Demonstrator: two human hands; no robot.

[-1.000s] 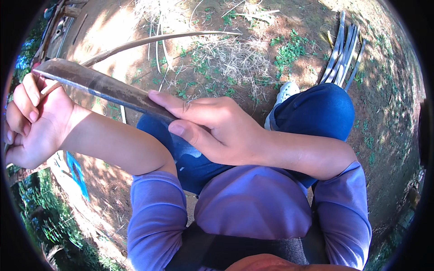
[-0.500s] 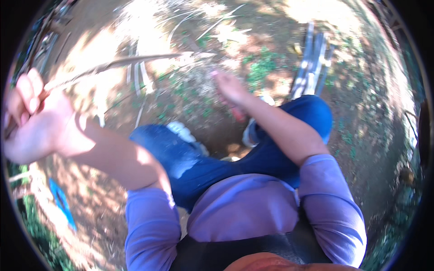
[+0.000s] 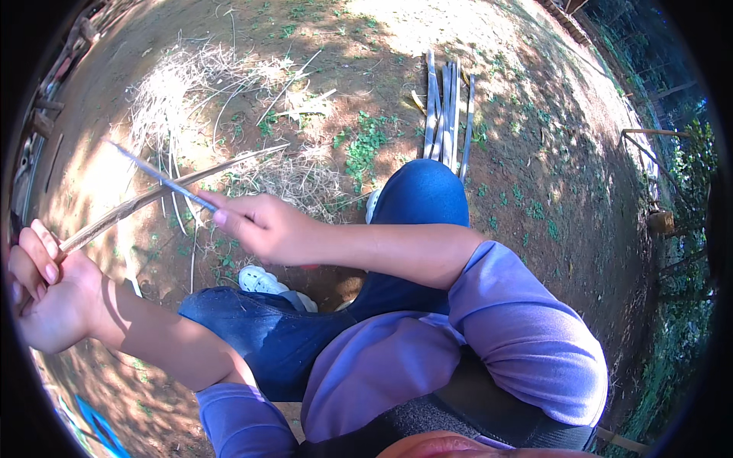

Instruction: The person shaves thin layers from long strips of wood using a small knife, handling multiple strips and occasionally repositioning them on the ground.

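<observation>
My left hand is raised at the far left, fingers curled round one end of a long, thin brown strip that looks like split bamboo. The strip slants up and to the right over the ground. My right hand is closed round a knife, its narrow grey blade pointing up and left. Blade and strip cross in view, close to the right hand; whether they touch I cannot tell. The grip is mostly hidden by the fingers, with a bit of red showing beneath the hand.
Pale shavings lie heaped on the dirt ahead, with more shavings nearer my feet. Several long grey strips rest beyond my right knee. Green weeds grow between. A blue object lies at lower left.
My right hand has swung left and back toward the strip, bringing the blade across it. The left hand keeps hold of the strip. The view has shifted, so the ground appears farther left.
</observation>
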